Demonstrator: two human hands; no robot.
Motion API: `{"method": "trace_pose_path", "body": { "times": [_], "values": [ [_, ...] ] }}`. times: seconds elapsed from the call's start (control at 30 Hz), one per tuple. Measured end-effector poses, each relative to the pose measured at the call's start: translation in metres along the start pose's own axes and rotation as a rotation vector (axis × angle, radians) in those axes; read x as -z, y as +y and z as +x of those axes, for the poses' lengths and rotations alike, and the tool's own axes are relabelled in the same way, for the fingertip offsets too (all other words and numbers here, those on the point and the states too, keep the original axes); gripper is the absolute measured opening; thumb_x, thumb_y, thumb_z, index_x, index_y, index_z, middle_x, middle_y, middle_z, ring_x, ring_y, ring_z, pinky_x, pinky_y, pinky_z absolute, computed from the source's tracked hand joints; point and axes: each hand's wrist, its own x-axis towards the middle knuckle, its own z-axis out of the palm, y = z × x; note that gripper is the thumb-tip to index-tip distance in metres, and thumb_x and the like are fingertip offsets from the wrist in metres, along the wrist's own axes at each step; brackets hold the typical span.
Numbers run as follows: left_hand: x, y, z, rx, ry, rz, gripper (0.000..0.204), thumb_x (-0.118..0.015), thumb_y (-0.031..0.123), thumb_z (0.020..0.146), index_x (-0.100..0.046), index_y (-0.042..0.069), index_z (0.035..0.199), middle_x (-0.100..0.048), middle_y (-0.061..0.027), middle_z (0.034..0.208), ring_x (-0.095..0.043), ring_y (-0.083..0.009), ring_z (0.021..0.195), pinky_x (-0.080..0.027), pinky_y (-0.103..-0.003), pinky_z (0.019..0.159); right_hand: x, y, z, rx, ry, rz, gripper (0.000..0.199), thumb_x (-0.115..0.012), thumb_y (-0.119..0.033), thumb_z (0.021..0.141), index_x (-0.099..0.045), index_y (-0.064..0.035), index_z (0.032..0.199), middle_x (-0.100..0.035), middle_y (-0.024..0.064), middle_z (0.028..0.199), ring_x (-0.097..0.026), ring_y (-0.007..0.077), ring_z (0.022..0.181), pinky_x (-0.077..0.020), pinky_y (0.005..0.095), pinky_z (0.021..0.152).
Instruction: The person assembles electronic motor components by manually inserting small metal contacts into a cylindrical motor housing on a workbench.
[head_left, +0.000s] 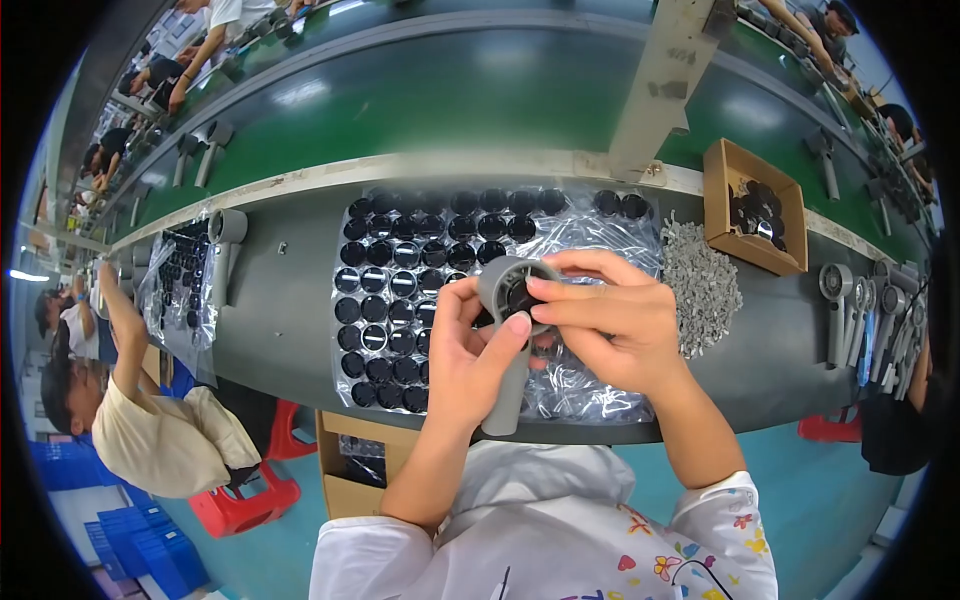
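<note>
A grey plastic housing (510,385) with a ring-shaped head and a straight handle, like a handheld fan body, is held up over the bench. My left hand (465,350) wraps round it just below the head, thumb at the ring's lower edge. Inside the ring sits a black round cap (520,298), with my right hand (620,320) pinching it by the fingertips at the ring's right side. Fingers partly hide the cap, so how deep it sits cannot be made out. Beneath my hands, rows of black round caps (403,283) lie on clear plastic sheeting (600,245).
Right of the sheeting lies a heap of small grey parts (695,290), beside a cardboard box (755,210) with black pieces. Several grey housings (835,300) stand at the far right; one housing (228,230) stands left. A metal post (665,90) rises behind. Co-workers sit on both sides.
</note>
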Motion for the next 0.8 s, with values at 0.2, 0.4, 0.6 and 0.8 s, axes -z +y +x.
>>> {"method": "trace_pose_path", "body": {
  "times": [0.2,0.4,0.6,0.8],
  "values": [
    [-0.001,-0.001,-0.003,-0.001,-0.025,-0.018,0.054,-0.076,0.005,0.089,-0.039,0.000,0.128,-0.053,-0.0178,0.125,-0.074,-0.0249,0.087,-0.066,-0.033,0.066,-0.001,-0.008,-0.003,-0.300,0.117,0.598,0.039,-0.072,0.010,0.079,-0.071,0.0042,0.118,-0.070,0.0149,0.116,-0.065,0.0264,0.110,-0.0525,0.0382,0.097],
    [0.000,-0.004,0.001,-0.023,-0.105,-0.155,0.056,-0.072,0.013,0.092,-0.038,-0.001,0.134,-0.056,-0.0175,0.121,-0.072,-0.0239,0.079,-0.064,-0.033,0.058,-0.002,-0.003,-0.003,-0.480,-0.046,0.618,0.045,-0.073,0.008,0.083,-0.066,0.0037,0.127,-0.060,0.0160,0.131,-0.062,0.0238,0.118,-0.0535,0.0398,0.098],
    [0.000,-0.004,0.002,0.051,-0.114,-0.296,0.051,-0.057,0.028,0.101,-0.038,0.001,0.140,-0.065,-0.0183,0.111,-0.072,-0.0232,0.077,-0.062,-0.034,0.055,-0.004,-0.010,0.001,-0.451,0.006,0.439,0.038,-0.073,0.005,0.084,-0.071,0.0005,0.122,-0.062,0.0168,0.127,-0.063,0.0248,0.114,-0.0548,0.0373,0.095],
    [-0.009,-0.003,0.004,0.027,0.046,-0.062,0.043,-0.047,0.034,0.106,-0.043,0.001,0.133,-0.066,-0.0161,0.104,-0.068,-0.0217,0.064,-0.058,-0.031,0.048,-0.007,-0.007,-0.001,-0.155,0.025,0.017,0.032,-0.078,0.001,0.077,-0.078,-0.0056,0.109,-0.062,0.0128,0.116,-0.066,0.0246,0.101,-0.0570,0.0358,0.084]
  ]
}}
